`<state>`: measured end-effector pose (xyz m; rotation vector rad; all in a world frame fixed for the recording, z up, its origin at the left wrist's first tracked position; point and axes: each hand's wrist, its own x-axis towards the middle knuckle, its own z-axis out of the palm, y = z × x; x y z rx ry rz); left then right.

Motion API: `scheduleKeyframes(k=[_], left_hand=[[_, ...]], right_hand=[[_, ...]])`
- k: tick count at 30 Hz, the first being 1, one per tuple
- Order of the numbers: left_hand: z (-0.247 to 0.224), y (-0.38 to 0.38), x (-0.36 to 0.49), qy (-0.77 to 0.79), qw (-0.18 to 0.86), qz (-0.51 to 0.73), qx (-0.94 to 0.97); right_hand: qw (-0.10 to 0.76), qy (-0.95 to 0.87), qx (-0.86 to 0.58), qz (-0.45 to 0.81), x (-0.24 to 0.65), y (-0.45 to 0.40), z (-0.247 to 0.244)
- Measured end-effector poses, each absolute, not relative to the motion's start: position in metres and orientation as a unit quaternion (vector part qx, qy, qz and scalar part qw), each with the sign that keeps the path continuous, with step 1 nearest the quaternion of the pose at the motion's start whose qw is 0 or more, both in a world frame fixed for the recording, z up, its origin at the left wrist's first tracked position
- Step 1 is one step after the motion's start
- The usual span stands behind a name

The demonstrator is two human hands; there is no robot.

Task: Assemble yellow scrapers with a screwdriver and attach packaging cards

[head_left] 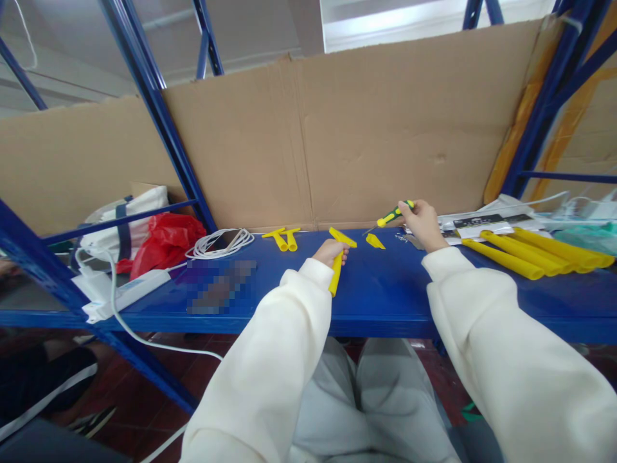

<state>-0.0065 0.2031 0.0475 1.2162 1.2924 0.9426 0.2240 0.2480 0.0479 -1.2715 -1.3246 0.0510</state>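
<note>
My left hand (331,252) is closed around a yellow T-shaped piece (336,278), its crosspiece pointing up past the fingers. In my right hand (422,224) is a green and yellow screwdriver (395,213), held by its handle end, its thin shaft pointing down and left. Below the shaft tip a small yellow flat piece (375,242) lies on the blue shelf (380,289). Two more yellow T-shaped pieces (278,240) rest side by side left of my left hand, near the cardboard.
Several yellow tubes (515,254) lie at the right beside white packages (482,225). On the left are a coiled white cable (219,244), a red bag (168,241) and a power strip (130,292). Cardboard (366,135) stands behind; blue posts (164,122) frame the shelf. A person's leg shows lower left.
</note>
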Motion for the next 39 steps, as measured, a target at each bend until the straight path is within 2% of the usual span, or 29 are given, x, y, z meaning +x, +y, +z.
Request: scheduleKeyframes(k=[4, 8, 17, 39], left_hand=[[0.047, 0.205, -0.008, 0.544, 0.546, 0.404, 0.492], [0.047, 0.206, -0.008, 0.544, 0.556, 0.408, 0.478], [0.045, 0.207, -0.007, 0.529, 0.566, 0.411, 0.481], [0.046, 0.205, -0.006, 0.530, 0.569, 0.416, 0.472]], right_hand=[[0.645, -0.564, -0.503, 0.115, 0.221, 0.250, 0.049], [0.637, -0.574, -0.484, 0.173, 0.216, 0.245, 0.051], [0.608, -0.600, -0.487, 0.180, 0.208, 0.235, 0.051], [0.618, -0.606, -0.463, 0.191, 0.201, 0.231, 0.052]])
